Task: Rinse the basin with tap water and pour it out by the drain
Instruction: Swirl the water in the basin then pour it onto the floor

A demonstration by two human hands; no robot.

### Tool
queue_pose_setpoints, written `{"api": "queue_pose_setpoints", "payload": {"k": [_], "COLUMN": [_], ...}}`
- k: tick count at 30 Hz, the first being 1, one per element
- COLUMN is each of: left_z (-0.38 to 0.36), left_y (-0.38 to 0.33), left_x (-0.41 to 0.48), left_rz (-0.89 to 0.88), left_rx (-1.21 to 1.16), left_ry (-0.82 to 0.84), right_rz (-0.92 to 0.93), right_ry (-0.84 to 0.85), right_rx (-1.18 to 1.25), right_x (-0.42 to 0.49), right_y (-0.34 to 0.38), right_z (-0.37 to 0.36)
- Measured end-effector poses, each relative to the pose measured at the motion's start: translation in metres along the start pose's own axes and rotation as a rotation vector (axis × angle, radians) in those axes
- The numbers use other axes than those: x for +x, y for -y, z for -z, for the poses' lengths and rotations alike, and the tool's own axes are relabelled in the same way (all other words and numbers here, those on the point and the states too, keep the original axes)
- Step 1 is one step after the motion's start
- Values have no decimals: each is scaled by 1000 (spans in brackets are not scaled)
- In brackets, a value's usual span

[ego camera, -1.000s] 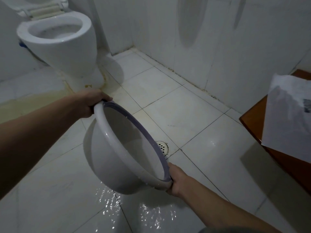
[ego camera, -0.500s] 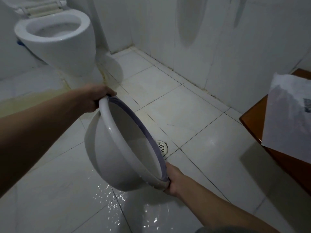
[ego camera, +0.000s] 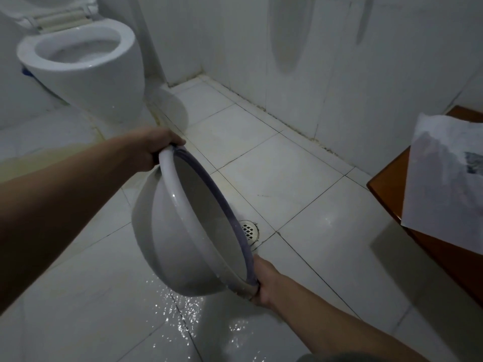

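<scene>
Basin (ego camera: 167, 239) tipped on edge above drain (ego camera: 249, 229), left hand (ego camera: 154, 146) and right hand (ego camera: 264, 282) clamped on opposite rim edges. Probably light, stiff plastic, wet and slippery; best held by rim.

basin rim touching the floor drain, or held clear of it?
Apart. In the head view the basin hangs tilted in the left hand and right hand, above the drain.

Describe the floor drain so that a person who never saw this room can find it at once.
Start at the white toilet in the far left corner and follow the tiled floor toward the camera. The drain is a small round metal grate set where tile seams meet, showing just past the rim of the tilted basin. It is the only perforated round thing on the floor.
</scene>
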State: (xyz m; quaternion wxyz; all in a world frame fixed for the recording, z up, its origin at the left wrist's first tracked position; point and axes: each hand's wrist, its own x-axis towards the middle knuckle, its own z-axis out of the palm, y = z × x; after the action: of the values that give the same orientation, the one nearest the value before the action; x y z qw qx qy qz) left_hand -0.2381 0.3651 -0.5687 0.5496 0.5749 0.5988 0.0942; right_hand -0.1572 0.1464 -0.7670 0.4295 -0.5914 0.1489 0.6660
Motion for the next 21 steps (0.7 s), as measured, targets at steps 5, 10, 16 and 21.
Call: {"api": "queue_pose_setpoints", "payload": {"k": [5, 10, 16, 21], "left_z": [-1, -7, -11, -19], "left_y": [-4, -12, -18, -24], "left_x": [5, 4, 10, 15], "left_rz": [-14, -22, -35, -29], "left_rx": [19, 39, 33, 14], "left_ry": [15, -17, -30, -22], "right_rz": [8, 29, 37, 16], "right_ry": [18, 34, 38, 58], "right_rx": [-28, -50, -97, -127], "right_x": [-7, -7, -6, -14], "right_y": [1, -2, -4, -2], "right_z": [0, -6, -10, -6]}}
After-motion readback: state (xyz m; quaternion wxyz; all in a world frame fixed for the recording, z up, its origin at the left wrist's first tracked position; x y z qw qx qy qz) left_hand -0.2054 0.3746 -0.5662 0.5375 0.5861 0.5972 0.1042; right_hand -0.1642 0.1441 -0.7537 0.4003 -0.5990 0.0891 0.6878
